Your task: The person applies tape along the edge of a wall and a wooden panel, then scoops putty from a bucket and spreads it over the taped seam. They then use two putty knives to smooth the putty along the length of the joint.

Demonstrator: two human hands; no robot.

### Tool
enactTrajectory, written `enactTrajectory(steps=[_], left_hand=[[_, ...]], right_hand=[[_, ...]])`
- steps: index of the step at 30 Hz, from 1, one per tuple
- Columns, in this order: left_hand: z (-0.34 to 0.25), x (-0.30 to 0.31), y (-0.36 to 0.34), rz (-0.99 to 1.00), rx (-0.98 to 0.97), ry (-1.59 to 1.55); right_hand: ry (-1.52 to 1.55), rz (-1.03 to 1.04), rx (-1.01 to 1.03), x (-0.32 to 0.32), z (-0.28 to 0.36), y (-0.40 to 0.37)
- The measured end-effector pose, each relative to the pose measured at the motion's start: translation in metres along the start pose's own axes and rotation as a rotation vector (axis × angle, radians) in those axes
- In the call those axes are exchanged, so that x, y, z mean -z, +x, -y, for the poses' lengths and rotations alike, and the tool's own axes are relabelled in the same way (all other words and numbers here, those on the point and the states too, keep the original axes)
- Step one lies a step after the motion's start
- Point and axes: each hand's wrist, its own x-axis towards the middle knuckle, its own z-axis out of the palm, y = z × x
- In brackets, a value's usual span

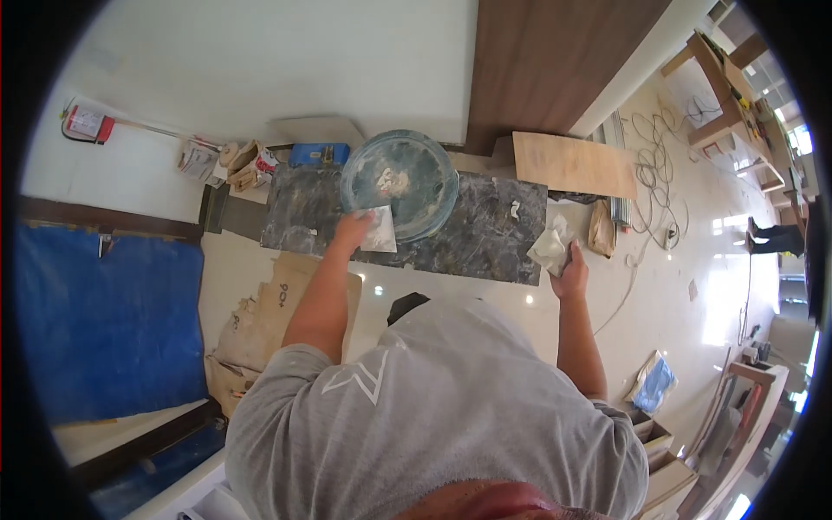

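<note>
My left hand [354,229] grips a flat, square, silvery plate [380,232] by its left side, over the front rim of a round, stained green tub [425,204]. Whitish lumps [392,180] lie in the tub, which stands on a dark, marble-patterned board [494,230]. On the other side, my right hand [569,276] has its fingers closed on a crumpled whitish cloth or paper [551,246] at the board's right end. A small white scrap [515,210] rests on the board between tub and right hand.
Behind the board are a blue box [318,154] and opened paper bags [253,165]. A plywood sheet [574,163] leans at the back right, near coiled cables [660,173]. Brown cardboard [282,303] covers floor at left. Another person's legs [776,238] show far right.
</note>
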Motion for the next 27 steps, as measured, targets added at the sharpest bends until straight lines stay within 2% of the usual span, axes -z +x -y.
enactTrajectory(steps=[3, 6, 8, 9, 13, 15, 18, 19, 20, 21, 23, 24, 25, 27], left_hand=[[-0.025, 0.011, -0.017, 0.052, 0.005, -0.054], [-0.017, 0.011, -0.008, 0.096, -0.071, 0.003], [-0.026, 0.014, -0.011, 0.099, -0.108, 0.063], [-0.032, 0.015, -0.013, 0.099, -0.125, 0.091], [-0.029, 0.006, -0.004, 0.067, -0.062, 0.19], [-0.03, 0.005, -0.001, 0.096, -0.047, 0.247], [-0.022, 0.006, 0.025, 0.311, -0.1, 0.307], [-0.028, 0.013, 0.03, 0.401, 0.006, 0.175], [-0.051, 0.027, 0.036, 0.484, 0.106, 0.037], [-0.077, 0.041, 0.042, 0.565, 0.204, -0.104], [-0.135, 0.072, 0.085, 0.466, 0.089, -0.32], [-0.175, 0.096, 0.12, 0.302, -0.154, -0.068], [-0.245, 0.136, 0.121, 0.136, -0.255, 0.158], [-0.374, 0.222, 0.187, 0.008, -0.519, 0.422]], right_hand=[[-0.038, -0.033, 0.098, 0.001, -0.012, 0.001], [0.036, -0.105, 0.124, -0.037, 0.002, -0.023], [0.328, -0.195, 0.018, -0.107, 0.042, -0.062], [0.314, -0.151, 0.062, -0.102, 0.041, -0.058], [0.261, -0.281, 0.089, -0.134, 0.081, -0.084], [0.11, -0.198, 0.211, -0.107, 0.095, -0.08], [0.054, -0.194, 0.291, -0.105, 0.12, -0.079], [0.104, -0.202, 0.27, -0.115, 0.129, -0.082], [0.216, -0.234, 0.203, -0.138, 0.145, -0.088], [0.195, -0.248, 0.189, -0.151, 0.153, -0.088], [0.161, -0.268, 0.167, -0.172, 0.167, -0.073], [0.148, -0.208, 0.158, -0.177, 0.172, -0.059], [0.133, -0.145, 0.15, -0.183, 0.179, -0.042], [0.077, -0.005, 0.151, -0.195, 0.201, 0.0]])
